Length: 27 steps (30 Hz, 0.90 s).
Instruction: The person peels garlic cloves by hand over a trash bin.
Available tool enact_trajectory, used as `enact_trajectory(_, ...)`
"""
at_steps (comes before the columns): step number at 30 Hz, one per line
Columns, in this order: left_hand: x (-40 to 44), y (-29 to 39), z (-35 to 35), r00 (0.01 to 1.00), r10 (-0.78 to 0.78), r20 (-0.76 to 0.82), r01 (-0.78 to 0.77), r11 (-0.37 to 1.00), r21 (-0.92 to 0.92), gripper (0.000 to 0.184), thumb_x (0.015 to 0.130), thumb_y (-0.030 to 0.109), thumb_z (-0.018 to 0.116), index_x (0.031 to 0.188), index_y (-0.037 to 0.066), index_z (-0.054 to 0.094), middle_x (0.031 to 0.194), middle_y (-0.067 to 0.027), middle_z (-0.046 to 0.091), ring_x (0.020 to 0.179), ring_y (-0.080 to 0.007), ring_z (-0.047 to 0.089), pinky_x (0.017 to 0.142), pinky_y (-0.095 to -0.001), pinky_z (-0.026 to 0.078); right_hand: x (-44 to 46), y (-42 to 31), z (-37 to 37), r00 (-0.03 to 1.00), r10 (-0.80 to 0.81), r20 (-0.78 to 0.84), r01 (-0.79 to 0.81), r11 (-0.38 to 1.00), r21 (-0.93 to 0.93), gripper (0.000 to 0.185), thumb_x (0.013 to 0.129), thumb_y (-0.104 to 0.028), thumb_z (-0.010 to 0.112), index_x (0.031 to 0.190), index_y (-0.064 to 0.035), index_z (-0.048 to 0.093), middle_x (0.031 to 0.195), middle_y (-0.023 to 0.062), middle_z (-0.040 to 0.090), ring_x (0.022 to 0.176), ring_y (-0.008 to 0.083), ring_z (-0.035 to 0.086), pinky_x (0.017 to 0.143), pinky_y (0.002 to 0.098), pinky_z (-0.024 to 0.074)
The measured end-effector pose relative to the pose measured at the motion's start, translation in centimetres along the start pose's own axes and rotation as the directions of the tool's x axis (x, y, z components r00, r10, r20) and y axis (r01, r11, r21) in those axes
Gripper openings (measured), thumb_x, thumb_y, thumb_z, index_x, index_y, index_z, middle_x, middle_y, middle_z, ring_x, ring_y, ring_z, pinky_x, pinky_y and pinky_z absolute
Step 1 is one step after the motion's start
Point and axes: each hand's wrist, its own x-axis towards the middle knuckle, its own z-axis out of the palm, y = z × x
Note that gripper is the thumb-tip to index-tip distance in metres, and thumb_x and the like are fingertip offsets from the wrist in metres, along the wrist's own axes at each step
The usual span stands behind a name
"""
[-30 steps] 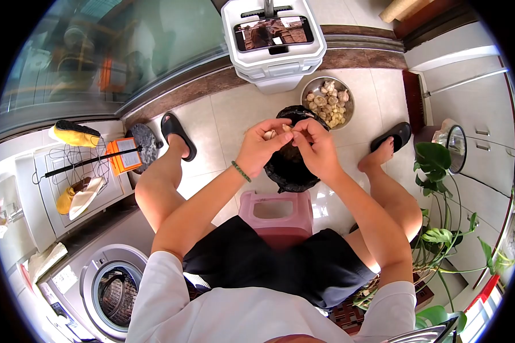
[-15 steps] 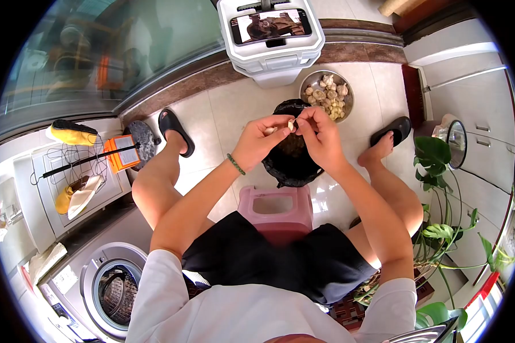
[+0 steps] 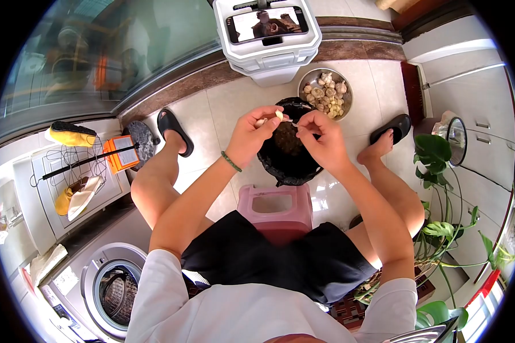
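Over a bin lined with a black bag [image 3: 296,172], my left hand [image 3: 253,132] pinches a pale garlic clove [image 3: 278,114] between thumb and fingertip. More whitish cloves [image 3: 260,122] are tucked in its fingers. To the right, my right hand [image 3: 321,137] has its thumb and forefinger closed on a thin strip of garlic skin [image 3: 292,122] that stretches toward the clove. Brownish peelings [image 3: 289,139] lie inside the bin. Just beyond it, a metal bowl [image 3: 349,107] holds whole garlic bulbs [image 3: 326,78] and loose cloves [image 3: 335,107].
A pink stool [image 3: 246,200] stands between my legs, close to the bin. Behind the bin is a grey-white container [image 3: 269,63] with a phone [image 3: 267,24] on top. A washing machine [image 3: 111,286] is at lower left; a leafy plant [image 3: 432,154] stands at right.
My hands have drawn slightly apart, the left one moving left with the clove. A strip of skin now shows between the clove and my right fingertips.
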Motion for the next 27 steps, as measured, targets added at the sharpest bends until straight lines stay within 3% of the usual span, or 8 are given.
enact_trajectory(4,0.2,-0.1,-0.3,0.995,-0.065,-0.075,0.058,0.995,-0.081,0.028,0.096,0.012,0.059,0.123,0.003,0.057,0.111,-0.007,0.066,0.078,-0.0017,0.054,0.069,-0.0187,0.044,-0.4,-0.1,-0.1,0.997,0.076,0.027,-0.077,0.997,0.028,0.003,0.084,0.004,0.059,0.085,0.0029,0.057,0.078,0.0049,0.06,0.07,0.0101,0.062,0.064,0.024,0.0518)
enact_trajectory(7,0.4,-0.1,-0.4,0.994,-0.092,-0.056,0.078,0.972,-0.221,0.027,0.097,0.013,0.058,0.122,0.006,0.057,0.115,-0.0077,0.064,0.067,-0.0004,0.043,0.063,-0.0185,0.04,-0.4,-0.4,-0.2,0.997,0.045,0.068,-0.046,0.999,0.006,0.003,0.082,0.005,0.06,0.084,0.0029,0.058,0.078,0.0059,0.061,0.07,0.0111,0.063,0.063,0.0244,0.0515)
enact_trajectory(10,0.4,-0.3,-0.7,0.993,-0.116,0.015,0.114,0.933,-0.343,0.027,0.098,0.013,0.057,0.124,0.007,0.058,0.117,-0.0079,0.063,0.064,-0.0011,0.038,0.061,-0.019,0.038,-0.3,-0.3,-0.4,0.995,0.021,0.098,-0.012,0.995,-0.097,0.004,0.079,0.004,0.061,0.083,0.0025,0.06,0.078,0.0075,0.061,0.068,0.0148,0.064,0.062,0.0272,0.0513)
enact_trajectory(12,0.3,-0.5,-0.9,0.988,-0.096,0.124,0.139,0.899,-0.414,0.028,0.099,0.013,0.056,0.126,0.007,0.058,0.116,-0.0067,0.062,0.065,-0.002,0.039,0.061,-0.0193,0.038,-0.1,-0.2,-0.7,0.985,-0.038,0.171,0.087,0.953,-0.29,0.005,0.078,0.003,0.063,0.083,0.0019,0.061,0.081,0.0086,0.061,0.068,0.019,0.064,0.062,0.0303,0.0509)
enact_trajectory(16,0.2,-0.4,-0.8,0.977,-0.089,0.192,0.164,0.892,-0.421,0.029,0.099,0.013,0.055,0.128,0.007,0.057,0.113,-0.0049,0.062,0.066,-0.0028,0.038,0.062,-0.0197,0.038,-0.1,-0.5,-0.7,0.982,-0.04,0.186,0.118,0.894,-0.432,0.009,0.078,0.0,0.065,0.087,0.0013,0.062,0.083,0.0099,0.06,0.069,0.0214,0.062,0.063,0.0319,0.0508)
enact_trajectory(18,0.2,-0.2,-0.6,0.97,-0.109,0.219,0.188,0.906,-0.379,0.03,0.099,0.016,0.056,0.127,0.006,0.057,0.108,-0.0012,0.06,0.068,-0.0036,0.039,0.062,-0.0206,0.038,0.2,-0.6,-0.3,0.983,-0.167,0.073,0.181,0.94,-0.288,0.016,0.08,-0.001,0.068,0.095,0.0008,0.064,0.085,0.0095,0.061,0.07,0.0187,0.062,0.062,0.0298,0.0501)
enact_trajectory(21,0.0,-0.3,-0.1,0.967,-0.122,0.222,0.193,0.924,-0.331,0.029,0.099,0.018,0.057,0.124,0.004,0.059,0.1,0.0011,0.059,0.069,-0.0046,0.04,0.063,-0.0209,0.037,0.3,-1.7,-0.1,0.99,-0.14,0.008,0.14,0.985,-0.103,0.023,0.082,-0.001,0.069,0.104,0.0002,0.064,0.086,0.0086,0.062,0.071,0.0161,0.061,0.062,0.0275,0.0495)
enact_trajectory(27,0.1,-1.4,-0.5,0.95,-0.168,0.264,0.233,0.943,-0.239,0.022,0.097,0.018,0.06,0.111,0.002,0.063,0.092,-0.0008,0.061,0.07,-0.0063,0.043,0.063,-0.0216,0.038,0.2,-0.5,-0.1,0.993,-0.055,0.1,0.053,0.998,0.026,0.018,0.088,-0.003,0.066,0.105,0.0016,0.064,0.084,0.0067,0.064,0.07,0.0091,0.06,0.063,0.0237,0.0498)
